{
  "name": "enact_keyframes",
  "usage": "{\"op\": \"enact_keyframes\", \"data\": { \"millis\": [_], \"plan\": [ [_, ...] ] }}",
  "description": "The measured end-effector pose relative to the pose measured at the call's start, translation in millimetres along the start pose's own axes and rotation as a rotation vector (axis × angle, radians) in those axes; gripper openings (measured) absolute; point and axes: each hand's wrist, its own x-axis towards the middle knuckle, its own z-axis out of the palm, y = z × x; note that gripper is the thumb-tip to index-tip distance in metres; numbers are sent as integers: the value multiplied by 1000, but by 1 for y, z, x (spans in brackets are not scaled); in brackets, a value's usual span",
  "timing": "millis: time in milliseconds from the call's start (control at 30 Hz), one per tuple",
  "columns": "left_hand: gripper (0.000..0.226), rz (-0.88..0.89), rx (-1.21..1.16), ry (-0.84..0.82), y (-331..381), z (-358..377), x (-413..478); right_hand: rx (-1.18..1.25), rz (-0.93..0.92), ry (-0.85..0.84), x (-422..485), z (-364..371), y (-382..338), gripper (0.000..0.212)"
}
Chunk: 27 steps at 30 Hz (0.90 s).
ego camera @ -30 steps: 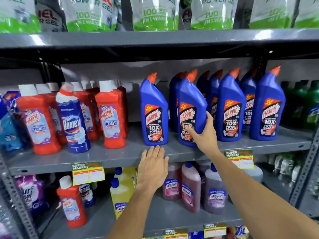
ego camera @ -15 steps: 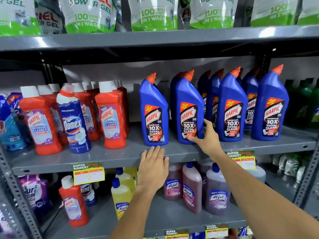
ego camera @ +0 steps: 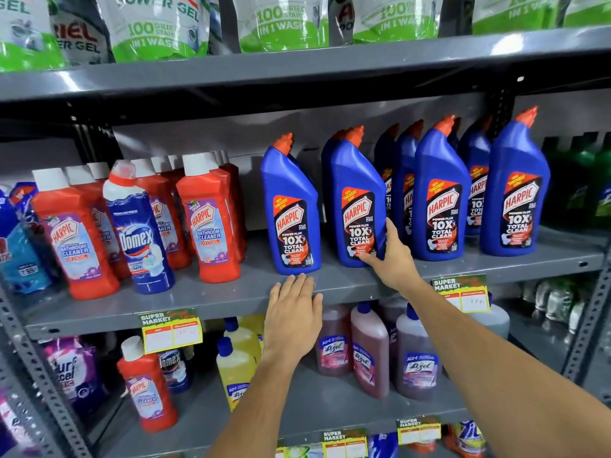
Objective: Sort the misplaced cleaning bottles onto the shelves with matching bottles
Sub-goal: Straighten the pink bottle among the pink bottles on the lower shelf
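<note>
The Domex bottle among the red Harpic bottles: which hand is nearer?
Left. The left hand rests flat on the shelf edge, to the right of the Domex bottle; the right hand is farther right, touching a blue Harpic bottle.

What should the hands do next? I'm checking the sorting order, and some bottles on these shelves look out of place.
Probably let the right hand leave the blue Harpic bottle, which stands upright among its matches, and reach for the Domex bottle. It stands among the red Harpic bathroom cleaners; another Domex sits on the shelf below.
</note>
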Motion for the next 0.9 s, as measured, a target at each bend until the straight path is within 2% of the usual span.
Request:
{"op": "enact_keyframes", "data": {
  "millis": [133,233,333,433,567,667,900],
  "plan": [
    [51,22,2,-11,-3,-1,0,12,-80,83,-12,5,-2,97],
    [53,31,4,-4,-3,-2,0,124,-128,135,-31,10,0,92],
    [58,127,100,64,-2,5,-17,122,-209,218,-60,14,9,88],
    [61,212,124,38,-8,27,-54,62,-281,258,-96,23,30,86],
    [62,207,127,-82,-18,66,-91,-1,-261,287,-133,40,73,81],
    [65,133,120,-186,-27,97,-108,-37,-206,292,-151,57,102,81],
    [76,-53,57,-564,-75,189,-158,-20,94,98,-164,102,182,90]
  ]
}}
